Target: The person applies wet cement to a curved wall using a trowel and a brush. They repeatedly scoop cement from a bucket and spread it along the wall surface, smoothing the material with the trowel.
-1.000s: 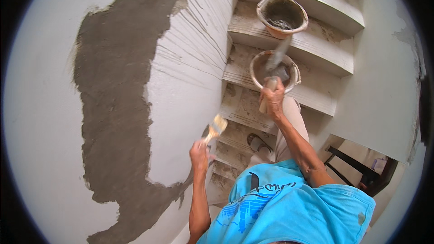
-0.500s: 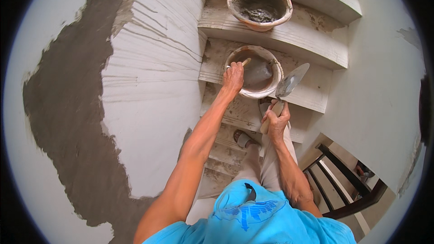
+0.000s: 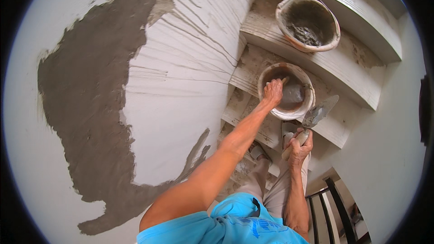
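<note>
My left hand [image 3: 273, 91] reaches over the rim of a white bucket [image 3: 289, 115] of cloudy water, closed round a tool. Only the tip of the tool's yellowish wooden handle [image 3: 285, 80] shows past my fingers; the rest is hidden. In my right hand [image 3: 302, 150], just on the near side of that bucket, I grip a trowel [image 3: 320, 112] by its pale handle. The trowel's pointed blade is smeared with grey mortar and slants up to the right.
One step higher stands a second bucket [image 3: 294, 41] with wet grey mortar inside. Curved stairs [image 3: 348, 74] with dirty treads rise ahead. On the left wall runs a broad patch of grey mortar [image 3: 97, 86], with drips beside it. A dark railing [image 3: 340, 208] is at lower right.
The whole view has swung left and tilted, so buckets and stairs appear farther right and lower. Both hands keep their holds. The trowel blade leans a little more to the right.
</note>
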`<state>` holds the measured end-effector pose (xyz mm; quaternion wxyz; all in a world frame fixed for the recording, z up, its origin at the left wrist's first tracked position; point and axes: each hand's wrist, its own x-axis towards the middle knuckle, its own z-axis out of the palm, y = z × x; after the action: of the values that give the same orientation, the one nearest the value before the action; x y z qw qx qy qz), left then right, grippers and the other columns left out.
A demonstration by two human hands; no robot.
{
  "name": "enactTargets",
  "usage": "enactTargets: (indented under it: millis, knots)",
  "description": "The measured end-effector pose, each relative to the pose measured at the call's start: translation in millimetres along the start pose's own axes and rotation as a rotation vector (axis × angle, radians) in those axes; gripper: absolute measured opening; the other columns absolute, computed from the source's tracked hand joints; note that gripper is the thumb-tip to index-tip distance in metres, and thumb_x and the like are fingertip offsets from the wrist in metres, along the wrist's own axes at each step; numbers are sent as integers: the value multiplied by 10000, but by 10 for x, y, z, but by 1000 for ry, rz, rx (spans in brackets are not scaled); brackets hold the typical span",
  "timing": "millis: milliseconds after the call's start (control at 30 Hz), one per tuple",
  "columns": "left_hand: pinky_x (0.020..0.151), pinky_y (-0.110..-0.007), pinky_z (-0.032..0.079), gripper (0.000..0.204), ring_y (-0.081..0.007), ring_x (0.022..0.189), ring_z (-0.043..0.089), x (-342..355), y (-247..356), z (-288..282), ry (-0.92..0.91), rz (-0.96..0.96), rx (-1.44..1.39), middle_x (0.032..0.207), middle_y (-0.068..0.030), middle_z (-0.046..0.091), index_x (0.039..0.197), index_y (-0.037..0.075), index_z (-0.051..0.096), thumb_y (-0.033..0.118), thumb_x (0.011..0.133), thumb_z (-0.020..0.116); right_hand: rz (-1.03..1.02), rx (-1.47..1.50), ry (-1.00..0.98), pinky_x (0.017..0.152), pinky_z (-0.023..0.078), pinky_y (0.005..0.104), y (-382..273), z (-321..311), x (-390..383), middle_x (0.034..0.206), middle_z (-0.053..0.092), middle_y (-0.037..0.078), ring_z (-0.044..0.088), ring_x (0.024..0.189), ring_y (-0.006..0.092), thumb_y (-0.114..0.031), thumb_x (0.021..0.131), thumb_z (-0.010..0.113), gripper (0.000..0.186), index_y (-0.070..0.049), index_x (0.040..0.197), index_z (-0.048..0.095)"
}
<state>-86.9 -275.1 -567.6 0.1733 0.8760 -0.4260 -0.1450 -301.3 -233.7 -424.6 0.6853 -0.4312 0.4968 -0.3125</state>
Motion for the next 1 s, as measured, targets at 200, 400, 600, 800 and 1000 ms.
enactTargets:
  millis: [200,400,600,800,1000]
  knots:
    - [719,-519,529,206,-512,862,631,-155,-72,-26,107,-318,-358,858,-314,641,1011,-62,627,82,909,520,-30,-24,-36,452,469,280,27,45,-20,752,545,52,533,514,122,-71,742,568,342,6,1074,548]
    - [394,-267,403,344,-95,471,434,-659,-119,-484,15,-714,-1421,726,-2,496,1136,-35,620,259,1048,465,-3,38,-69,434,468,273,58,31,-28,773,538,47,531,503,121,-90,769,564,320,-11,1077,526]
    - [382,-219,409,377,-33,488,408,-1577,-225,-1844,191,-488,-1525,749,18,498,1208,-19,573,310,1023,573,-209,-168,-200,457,456,278,332,217,144,765,536,55,517,537,122,-77,771,569,316,-39,1083,537]
    - [375,-190,400,350,-23,527,419,-2032,18,-3583,603,-224,-860,760,25,473,1203,40,609,343,1055,514,-519,-368,-446,711,494,407,-398,1472,-102,833,604,182,600,739,296,-128,754,622,391,-3,1115,540]
    - [629,-451,486,242,-337,709,647,-1786,86,-4796,875,215,300,818,-191,639,1162,-16,615,133,1029,479,-652,-312,-522,675,477,505,-928,2620,-248,771,599,278,614,726,456,-112,766,607,334,10,1055,492]
